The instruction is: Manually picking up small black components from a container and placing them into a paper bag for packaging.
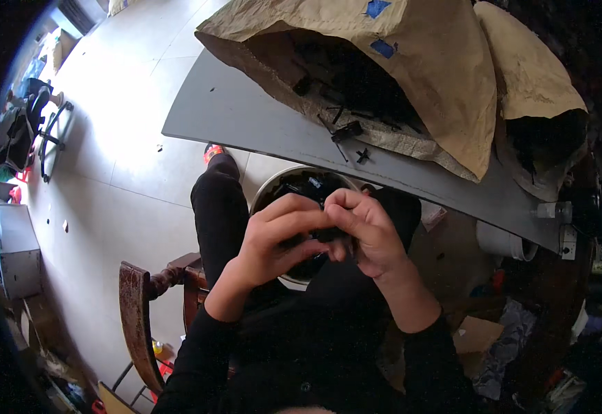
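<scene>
My left hand (280, 231) and my right hand (370, 231) meet in front of me, fingertips pinched together. Between them is a small black piece (328, 235), mostly covered by the fingers, so its exact kind does not show. Both hands are over a round, light-rimmed bucket (262, 193) that stands between my legs. Black parts (306, 184) lie inside the bucket, some glossy. Beyond it, on the grey tabletop (225, 103), a few loose black plastic parts (347, 131) rest by the mouth of a large brown paper sack (446, 76). More black pieces show inside that sack.
A second open paper sack (535, 76) stands at the right end of the table. Below it is a white bucket (497, 241). A wooden chair (135, 310) is at my left. Boxes (17, 241) and a dark wheeled chair (49, 134) line the far left.
</scene>
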Tool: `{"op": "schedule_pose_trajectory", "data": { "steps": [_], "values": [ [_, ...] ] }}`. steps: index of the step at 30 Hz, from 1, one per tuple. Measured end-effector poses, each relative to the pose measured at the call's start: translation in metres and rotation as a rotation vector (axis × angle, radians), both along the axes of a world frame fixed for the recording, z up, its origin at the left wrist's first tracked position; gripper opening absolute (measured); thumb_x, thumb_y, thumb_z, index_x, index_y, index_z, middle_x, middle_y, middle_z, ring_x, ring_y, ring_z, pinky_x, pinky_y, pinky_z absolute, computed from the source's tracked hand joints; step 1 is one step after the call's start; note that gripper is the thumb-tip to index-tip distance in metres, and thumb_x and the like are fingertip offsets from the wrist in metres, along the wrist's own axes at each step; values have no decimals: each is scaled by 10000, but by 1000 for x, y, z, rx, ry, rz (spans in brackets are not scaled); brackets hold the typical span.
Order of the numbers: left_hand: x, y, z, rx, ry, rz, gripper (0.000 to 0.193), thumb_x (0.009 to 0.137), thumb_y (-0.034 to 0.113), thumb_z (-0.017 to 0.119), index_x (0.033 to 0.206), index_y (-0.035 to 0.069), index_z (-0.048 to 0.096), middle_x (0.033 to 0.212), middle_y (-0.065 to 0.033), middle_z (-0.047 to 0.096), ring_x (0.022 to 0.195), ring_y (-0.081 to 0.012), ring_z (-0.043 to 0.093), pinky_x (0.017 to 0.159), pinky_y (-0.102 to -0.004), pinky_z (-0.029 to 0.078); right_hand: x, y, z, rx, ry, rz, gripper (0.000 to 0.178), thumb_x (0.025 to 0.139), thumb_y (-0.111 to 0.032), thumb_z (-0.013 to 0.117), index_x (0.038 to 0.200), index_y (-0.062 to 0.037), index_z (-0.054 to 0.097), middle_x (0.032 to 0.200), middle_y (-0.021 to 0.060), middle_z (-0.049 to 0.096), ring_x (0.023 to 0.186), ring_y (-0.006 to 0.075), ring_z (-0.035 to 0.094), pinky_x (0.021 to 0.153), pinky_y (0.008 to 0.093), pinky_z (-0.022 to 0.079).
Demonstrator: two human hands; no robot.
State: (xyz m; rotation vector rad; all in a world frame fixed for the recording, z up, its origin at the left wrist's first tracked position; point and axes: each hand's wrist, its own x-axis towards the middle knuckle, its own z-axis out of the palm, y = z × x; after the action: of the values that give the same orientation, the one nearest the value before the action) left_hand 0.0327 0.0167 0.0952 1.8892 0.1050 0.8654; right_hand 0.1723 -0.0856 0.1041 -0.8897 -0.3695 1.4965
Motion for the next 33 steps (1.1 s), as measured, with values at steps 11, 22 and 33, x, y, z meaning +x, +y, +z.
{"op": "schedule_pose_trajectory", "data": {
  "steps": [11, 22, 33],
  "values": [
    [-9, 3, -3, 24, -10, 36, 332, 524, 192, 801, 710, 0, 604, 631, -85, 606, 555, -190, 604, 488, -248, 453, -9, -9, -6, 98, -242, 136, 297, 874, -304, 525, 955, -20, 487, 786, 4, 510, 580, 50, 472, 498, 183, 386],
    [-25, 18, 5, -4, 104, -469, 197, 639, 172, 743, 726, 53, 612, 585, -33, 522, 508, -206, 534, 452, -278, 393, -16, -19, 9, 285, -729, 601, 295, 894, -271, 472, 965, 15, 480, 739, 167, 549, 669, 281, 562, 599, 349, 431],
    [-25, 7, -21, -910, 34, 73, 247, 747, 258, 506, 803, 19, 483, 707, -22, 463, 542, -69, 407, 491, -184, 321, 31, 67, -15, -161, -2219, -254, 286, 805, -306, 581, 997, -103, 520, 853, 76, 456, 730, 249, 537, 565, 358, 433]
  ]
}}
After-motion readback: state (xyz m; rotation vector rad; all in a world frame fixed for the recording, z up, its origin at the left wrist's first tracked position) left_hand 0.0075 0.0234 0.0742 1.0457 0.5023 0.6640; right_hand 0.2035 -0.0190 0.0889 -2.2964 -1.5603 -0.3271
